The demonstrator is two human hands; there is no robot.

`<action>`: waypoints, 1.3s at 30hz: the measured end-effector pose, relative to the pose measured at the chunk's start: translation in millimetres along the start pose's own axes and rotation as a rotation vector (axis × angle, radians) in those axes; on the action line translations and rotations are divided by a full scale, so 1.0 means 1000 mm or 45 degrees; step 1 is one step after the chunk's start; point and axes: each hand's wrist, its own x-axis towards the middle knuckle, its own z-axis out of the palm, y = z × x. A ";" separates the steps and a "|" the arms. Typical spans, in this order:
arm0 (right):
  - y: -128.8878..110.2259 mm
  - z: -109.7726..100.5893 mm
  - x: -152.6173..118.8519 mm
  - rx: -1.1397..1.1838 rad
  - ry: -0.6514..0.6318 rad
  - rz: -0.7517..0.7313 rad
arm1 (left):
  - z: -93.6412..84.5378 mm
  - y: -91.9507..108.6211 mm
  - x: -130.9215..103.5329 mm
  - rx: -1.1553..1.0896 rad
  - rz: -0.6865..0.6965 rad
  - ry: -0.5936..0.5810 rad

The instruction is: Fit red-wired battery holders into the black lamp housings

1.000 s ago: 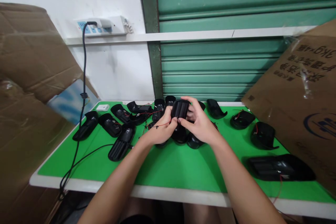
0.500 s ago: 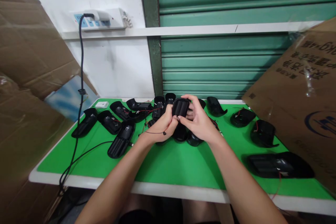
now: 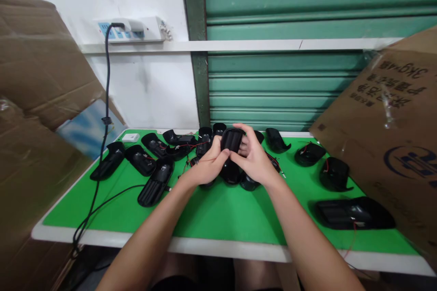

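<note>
Both hands hold one black plastic housing [image 3: 232,140] with ridged grooves, raised over the middle of the green table. My left hand [image 3: 212,161] grips its left side, thumb at the lower edge, and a thin red wire runs by that thumb. On the other side my right hand [image 3: 253,153] has its thumb at the lower edge and its fingers round the right and top. A glossy black housing [image 3: 230,173] lies right below the hands. Similar housings stand close behind, among them one black housing [image 3: 205,138] left of the held piece.
Several black housings with red wires lie on the green table [image 3: 239,223], left and right. A black cable [image 3: 108,77] hangs from a power strip [image 3: 136,29] across the left side. Cardboard stands left [image 3: 41,68] and right [image 3: 375,113]. A small white block [image 3: 130,137] lies back left.
The view has shifted slightly. Both hands still hold the housing; my left thumb has moved up a little onto its lower edge, and the dark wire end by my left wrist no longer shows.
</note>
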 end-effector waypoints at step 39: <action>0.008 -0.195 0.023 -1.722 0.471 0.732 | -0.009 0.004 -0.002 -0.060 -0.023 -0.070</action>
